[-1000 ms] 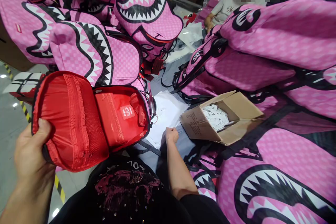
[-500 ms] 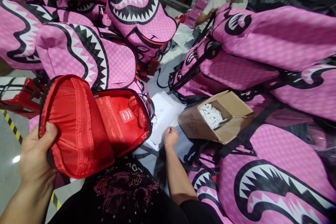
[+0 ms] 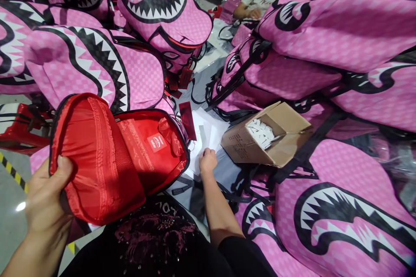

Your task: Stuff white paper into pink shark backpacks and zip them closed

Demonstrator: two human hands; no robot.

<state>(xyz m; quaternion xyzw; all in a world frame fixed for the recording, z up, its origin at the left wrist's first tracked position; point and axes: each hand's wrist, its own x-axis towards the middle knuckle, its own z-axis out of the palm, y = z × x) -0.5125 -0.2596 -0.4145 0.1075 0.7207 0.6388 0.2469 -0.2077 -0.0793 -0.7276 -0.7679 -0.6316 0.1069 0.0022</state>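
Step looks like holding the red-lined bag (image 3: 120,158) open: my left hand (image 3: 48,197) grips the rim of its flap, thumb over the inside. My right hand (image 3: 208,162) is curled at the white papers (image 3: 214,126) (can't tell if anything's pinched in it), near the cardboard box (image 3: 241,145). Next move probably calls for a steady left grip; bag lies between my hands, apart from the right one

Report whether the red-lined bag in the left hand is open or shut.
Open: the left hand holds the red-lined bag by its flap, which is spread outward, exposing the lining and a label inside.
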